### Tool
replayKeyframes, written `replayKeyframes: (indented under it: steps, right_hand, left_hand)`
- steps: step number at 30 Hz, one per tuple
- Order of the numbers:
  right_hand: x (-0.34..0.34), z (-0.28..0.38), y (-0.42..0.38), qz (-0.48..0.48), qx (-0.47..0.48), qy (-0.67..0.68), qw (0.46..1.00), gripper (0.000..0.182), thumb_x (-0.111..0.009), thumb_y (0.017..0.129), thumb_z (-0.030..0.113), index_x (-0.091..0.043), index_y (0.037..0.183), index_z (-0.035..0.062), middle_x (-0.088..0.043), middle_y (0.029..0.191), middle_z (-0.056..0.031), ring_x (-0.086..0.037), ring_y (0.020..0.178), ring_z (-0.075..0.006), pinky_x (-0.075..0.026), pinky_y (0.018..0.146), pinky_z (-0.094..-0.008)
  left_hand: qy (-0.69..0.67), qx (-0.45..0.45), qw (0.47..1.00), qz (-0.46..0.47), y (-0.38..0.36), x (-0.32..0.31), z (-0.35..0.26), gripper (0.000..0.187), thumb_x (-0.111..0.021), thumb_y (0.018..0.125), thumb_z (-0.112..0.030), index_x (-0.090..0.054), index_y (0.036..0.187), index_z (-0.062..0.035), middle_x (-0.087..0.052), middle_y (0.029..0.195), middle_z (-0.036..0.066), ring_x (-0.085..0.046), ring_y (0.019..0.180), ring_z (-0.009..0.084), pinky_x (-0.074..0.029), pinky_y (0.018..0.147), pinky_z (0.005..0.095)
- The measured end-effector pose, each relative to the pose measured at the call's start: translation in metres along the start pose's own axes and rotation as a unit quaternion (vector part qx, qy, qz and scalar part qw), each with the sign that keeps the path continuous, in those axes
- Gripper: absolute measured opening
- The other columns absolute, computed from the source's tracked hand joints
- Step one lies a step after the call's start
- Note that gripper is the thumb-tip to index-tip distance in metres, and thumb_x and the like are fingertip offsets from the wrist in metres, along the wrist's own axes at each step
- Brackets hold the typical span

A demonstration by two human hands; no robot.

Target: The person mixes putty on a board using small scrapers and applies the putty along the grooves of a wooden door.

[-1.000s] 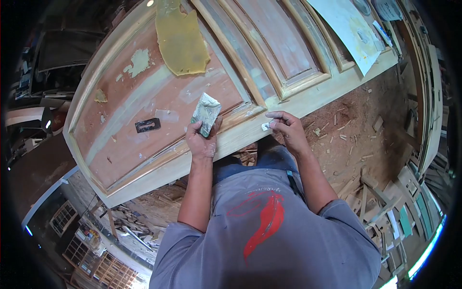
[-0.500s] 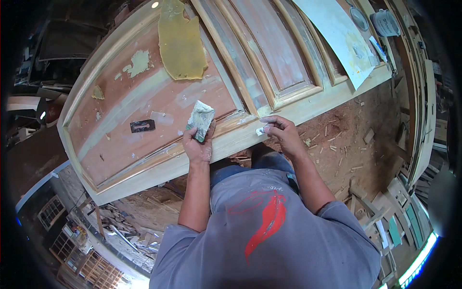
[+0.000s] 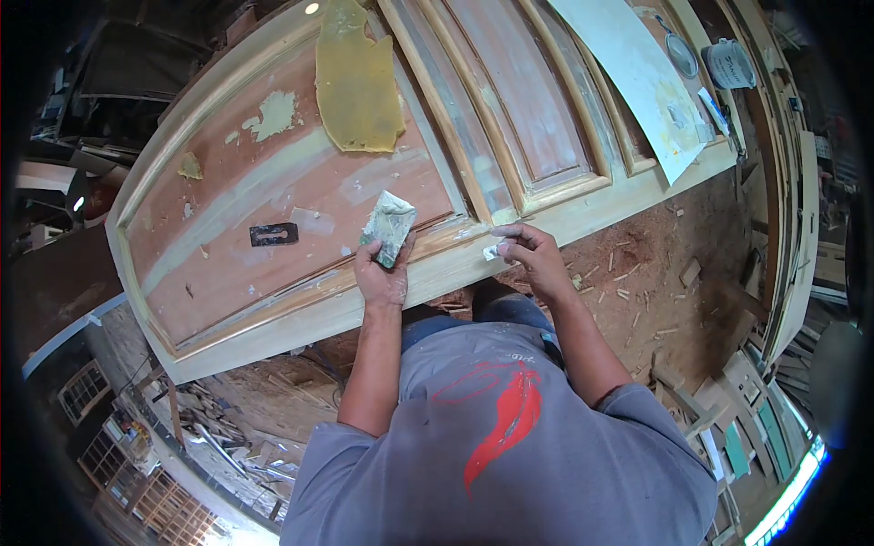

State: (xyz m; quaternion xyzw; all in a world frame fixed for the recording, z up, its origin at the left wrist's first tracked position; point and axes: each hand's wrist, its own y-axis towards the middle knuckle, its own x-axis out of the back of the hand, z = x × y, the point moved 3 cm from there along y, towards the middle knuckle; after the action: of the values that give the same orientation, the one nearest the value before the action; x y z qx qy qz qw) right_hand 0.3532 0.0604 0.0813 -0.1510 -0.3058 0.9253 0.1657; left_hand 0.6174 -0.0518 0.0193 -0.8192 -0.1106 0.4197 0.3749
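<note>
A wooden door [image 3: 273, 191] lies flat in front of me, its reddish panels patched with pale filler. My left hand [image 3: 381, 271] grips a filler-smeared rectangular scraper pad [image 3: 389, 227] held upright over the door's near rail. My right hand [image 3: 531, 255] pinches a small white piece [image 3: 492, 250] against the near edge of the door. A black metal plate [image 3: 273, 234] lies on the panel left of my left hand. A large yellow patch of filler [image 3: 357, 82] covers the panel's far part.
A white sheet [image 3: 637, 64] lies across the door's right end, with a paint can [image 3: 731, 62] and its lid [image 3: 682, 55] beside it. Sawdust and wood offcuts [image 3: 628, 282] litter the floor at right. Stacked frames [image 3: 774, 227] stand at far right.
The view has shifted slightly, so the door sits a bit further right and lower. Both hands keep their hold and stay on the door's near rail.
</note>
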Motion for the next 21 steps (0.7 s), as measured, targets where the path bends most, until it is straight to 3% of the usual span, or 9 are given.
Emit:
replayKeyframes:
  steps: [7, 10, 13, 16, 19, 21]
  right_hand:
    - [-0.006, 0.001, 0.001, 0.016, 0.005, 0.004, 1.0, 0.031, -0.072, 0.094, 0.005, -0.073, 0.124, -0.0017, -0.066, 0.087, 0.0016, -0.059, 0.08, -0.0066, -0.05, 0.076, -0.0238]
    - [-0.009, 0.003, 0.0, 0.017, 0.004, -0.013, 1.0, 0.031, -0.072, 0.094, 0.004, -0.073, 0.124, -0.0016, -0.066, 0.087, 0.0015, -0.059, 0.08, -0.0067, -0.05, 0.076, -0.024]
    - [-0.009, 0.005, 0.0, 0.017, 0.011, -0.012, 1.0, 0.03, -0.072, 0.094, 0.006, -0.073, 0.124, -0.0014, -0.067, 0.088, 0.0011, -0.06, 0.081, -0.0068, -0.05, 0.076, -0.024]
    - [-0.014, 0.014, 0.001, -0.004, 0.024, -0.04, 0.999, 0.03, -0.075, 0.095, 0.007, -0.073, 0.123, -0.0021, -0.07, 0.091, -0.0004, -0.061, 0.082, -0.0075, -0.051, 0.076, -0.0246]
    - [-0.018, 0.013, 0.01, -0.01, 0.06, -0.087, 0.994, 0.031, -0.077, 0.095, 0.008, -0.073, 0.124, -0.0014, -0.073, 0.094, -0.0031, -0.064, 0.084, -0.0083, -0.053, 0.078, -0.0255]
    - [-0.024, 0.018, 0.013, -0.011, 0.081, -0.199, 0.977, 0.032, -0.077, 0.094, 0.009, -0.074, 0.125, -0.0001, -0.075, 0.096, -0.0045, -0.066, 0.085, -0.0092, -0.054, 0.08, -0.0264]
  left_hand:
    - [-0.023, 0.004, 1.0, 0.0, 0.002, 0.003, 0.0, 0.049, -0.054, 0.087, -0.007, -0.056, 0.134, 0.0046, -0.069, 0.13, 0.019, -0.069, 0.12, 0.0408, -0.049, 0.112, 0.0713]
    - [-0.016, 0.0, 0.999, 0.031, 0.003, 0.004, 0.001, 0.05, -0.055, 0.089, -0.009, -0.055, 0.137, 0.0052, -0.067, 0.135, 0.019, -0.066, 0.125, 0.0403, -0.059, 0.104, 0.0575]
    - [0.038, 0.006, 0.998, 0.048, 0.0, 0.002, -0.006, 0.045, -0.055, 0.09, -0.008, -0.058, 0.132, 0.0045, -0.068, 0.13, 0.017, -0.069, 0.12, 0.0341, -0.061, 0.097, 0.0459]
    - [0.105, -0.071, 0.992, 0.017, -0.001, 0.011, -0.012, 0.041, -0.056, 0.091, -0.009, -0.06, 0.129, 0.0042, -0.071, 0.124, 0.016, -0.073, 0.11, 0.0308, -0.063, 0.09, 0.0397]
    - [0.151, -0.087, 0.984, 0.023, -0.018, 0.01, -0.027, 0.033, -0.056, 0.091, -0.004, -0.062, 0.123, 0.0006, -0.07, 0.117, 0.012, -0.07, 0.107, 0.022, -0.056, 0.095, 0.0322]
    - [0.155, -0.087, 0.984, 0.016, -0.026, 0.011, -0.038, 0.033, -0.056, 0.092, -0.003, -0.063, 0.123, 0.0012, -0.07, 0.117, 0.011, -0.07, 0.107, 0.0213, -0.056, 0.095, 0.0326]
